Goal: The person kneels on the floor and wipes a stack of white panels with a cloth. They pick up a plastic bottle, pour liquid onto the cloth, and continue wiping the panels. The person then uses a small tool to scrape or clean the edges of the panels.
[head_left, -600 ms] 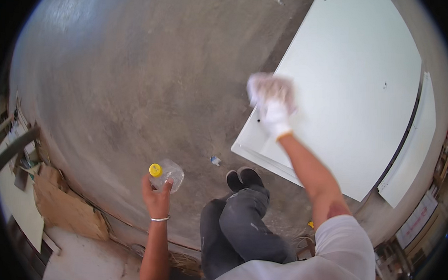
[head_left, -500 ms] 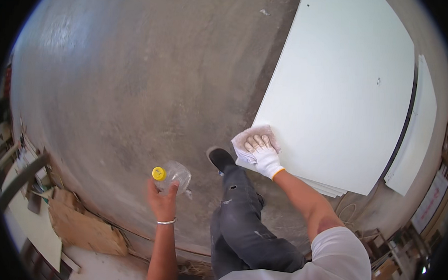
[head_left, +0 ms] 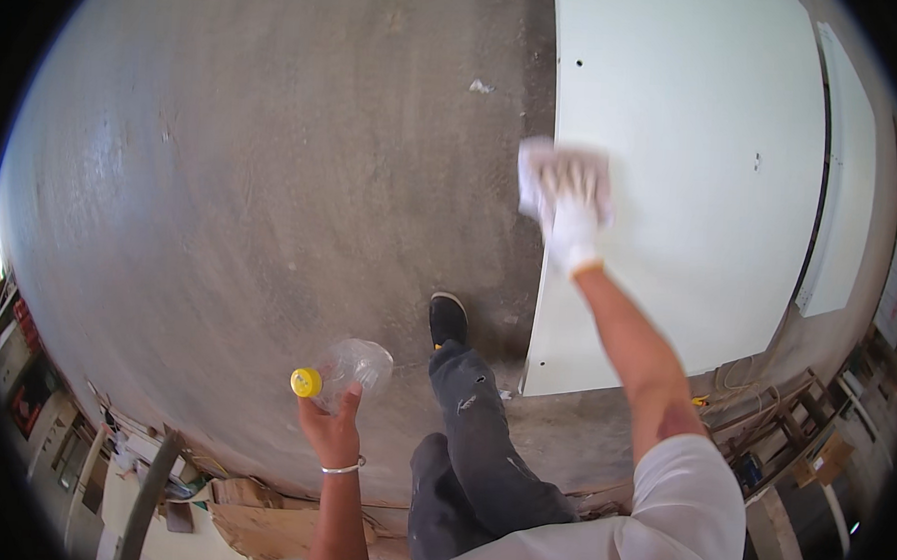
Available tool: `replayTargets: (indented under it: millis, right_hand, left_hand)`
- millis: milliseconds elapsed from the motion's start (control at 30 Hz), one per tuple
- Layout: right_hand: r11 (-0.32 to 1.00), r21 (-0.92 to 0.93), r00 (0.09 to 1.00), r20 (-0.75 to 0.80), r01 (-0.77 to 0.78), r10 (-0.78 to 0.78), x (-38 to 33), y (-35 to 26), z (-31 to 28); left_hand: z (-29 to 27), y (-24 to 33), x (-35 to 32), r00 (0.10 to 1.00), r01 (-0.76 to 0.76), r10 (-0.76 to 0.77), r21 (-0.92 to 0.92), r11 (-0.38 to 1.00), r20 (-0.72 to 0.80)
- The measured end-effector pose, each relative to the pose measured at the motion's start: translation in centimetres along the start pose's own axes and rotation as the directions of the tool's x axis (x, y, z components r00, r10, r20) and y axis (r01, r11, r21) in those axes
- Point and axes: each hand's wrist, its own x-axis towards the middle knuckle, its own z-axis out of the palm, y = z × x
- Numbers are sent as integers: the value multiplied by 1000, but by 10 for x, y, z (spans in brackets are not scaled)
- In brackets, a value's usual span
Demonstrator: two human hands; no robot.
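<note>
clear bottle [head_left: 350,369], yellow cap; brown cardboard [head_left: 258,522]

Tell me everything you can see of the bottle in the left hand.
The bottle is clear plastic, small, crumpled-looking, with a yellow cap screwed on. It lies tilted nearly sideways, cap pointing to the person's left. The bare left hand grips it from below by the fingers, held over the concrete floor. Whether it holds liquid cannot be told.

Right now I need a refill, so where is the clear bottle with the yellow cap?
In the head view, lower left: the clear bottle is held up in the left hand, over the concrete floor, left of the black shoe.
</note>
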Motion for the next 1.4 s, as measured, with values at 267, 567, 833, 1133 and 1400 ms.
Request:
replayTargets:
  millis: [267, 567, 833, 1133, 1400]
  right_hand:
    - [986, 120, 993, -28, 116, -114, -35, 20, 51]
    - [995, 91, 906, -417, -33, 68, 402, 123, -132]
    - [968, 242, 989, 146, -72, 37, 201, 63, -98]
    - [999, -22, 878, -478, -28, 14, 681, 217, -240]
    - [983, 180, 979, 202, -38, 1, 391, 132, -165]
  left_hand:
    - [7, 114, 77, 997, -74, 71, -78, 994, -39]
    - [110, 311, 285, 971, -236, 230, 91, 967, 70]
    - [134, 422, 401, 978, -188, 183, 42, 981, 95]
    - [165, 461, 456, 994, -96, 96, -17, 995, 51]
    - [159, 520, 470, 986, -135, 136, -20, 991, 92]
